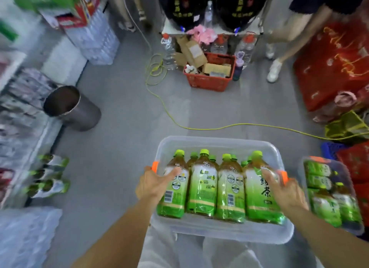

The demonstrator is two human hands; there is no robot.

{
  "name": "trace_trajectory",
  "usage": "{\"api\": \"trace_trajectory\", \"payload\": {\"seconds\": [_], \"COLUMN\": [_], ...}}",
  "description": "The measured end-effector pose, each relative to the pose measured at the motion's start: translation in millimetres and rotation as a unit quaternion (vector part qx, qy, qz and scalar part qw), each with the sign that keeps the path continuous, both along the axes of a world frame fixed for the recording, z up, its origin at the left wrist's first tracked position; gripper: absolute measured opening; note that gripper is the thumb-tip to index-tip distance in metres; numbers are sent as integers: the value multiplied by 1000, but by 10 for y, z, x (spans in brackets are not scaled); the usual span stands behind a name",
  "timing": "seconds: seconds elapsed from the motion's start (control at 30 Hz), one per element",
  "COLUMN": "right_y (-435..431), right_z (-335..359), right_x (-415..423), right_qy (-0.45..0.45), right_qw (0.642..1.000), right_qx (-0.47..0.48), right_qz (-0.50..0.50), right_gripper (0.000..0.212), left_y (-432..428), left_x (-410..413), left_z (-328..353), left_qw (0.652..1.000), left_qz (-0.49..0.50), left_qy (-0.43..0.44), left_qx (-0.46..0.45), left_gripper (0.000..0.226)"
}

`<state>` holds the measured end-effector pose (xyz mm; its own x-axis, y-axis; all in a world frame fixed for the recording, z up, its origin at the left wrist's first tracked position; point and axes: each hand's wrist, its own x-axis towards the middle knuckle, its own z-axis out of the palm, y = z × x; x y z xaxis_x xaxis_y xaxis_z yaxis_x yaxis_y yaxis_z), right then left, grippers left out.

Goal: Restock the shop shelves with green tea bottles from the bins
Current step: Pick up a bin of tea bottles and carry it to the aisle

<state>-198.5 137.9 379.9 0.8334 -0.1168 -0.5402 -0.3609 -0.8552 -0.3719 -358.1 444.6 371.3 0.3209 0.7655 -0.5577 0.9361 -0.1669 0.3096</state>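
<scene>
A clear plastic bin with orange handles is lifted in front of me, and several green tea bottles lie packed in it. My left hand grips its left side at the orange handle, thumb over the rim. My right hand grips the right side the same way. A second clear bin of green tea bottles sits on the floor at the right. On the low shelf at the left, a few green tea bottles lie on their sides.
A metal waste can stands by the shelf. A yellow cable crosses the grey floor. A red basket of boxes sits ahead, with a person's legs to its right. Red bags are piled at the right.
</scene>
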Motion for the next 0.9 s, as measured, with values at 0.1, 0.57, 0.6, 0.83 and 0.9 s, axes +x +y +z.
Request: {"api": "trace_trajectory", "payload": {"seconds": [0.1,0.57,0.6,0.83,0.9], "right_y": [703,4199,4445,6226,6751], "right_z": [38,40,48,15,-61], "right_x": [-102,-764,-774,-683,-614], "right_qy": [0,7,4,-7,-2], "right_qw": [998,960,958,929,923], "right_qx": [4,25,30,35,41], "right_qz": [67,278,287,368,381], "right_gripper": [98,79,79,80,81], "left_y": [501,2973,3123,4283,4680], "left_x": [-449,-2220,-2291,-2520,-2528], "left_z": [56,92,88,38,-6], "left_qw": [998,958,953,923,917], "left_qz": [67,280,297,379,393], "left_qy": [-3,-55,-60,-57,-66], "left_qx": [-12,-20,-20,-15,-17], "left_gripper": [96,102,102,109,114]}}
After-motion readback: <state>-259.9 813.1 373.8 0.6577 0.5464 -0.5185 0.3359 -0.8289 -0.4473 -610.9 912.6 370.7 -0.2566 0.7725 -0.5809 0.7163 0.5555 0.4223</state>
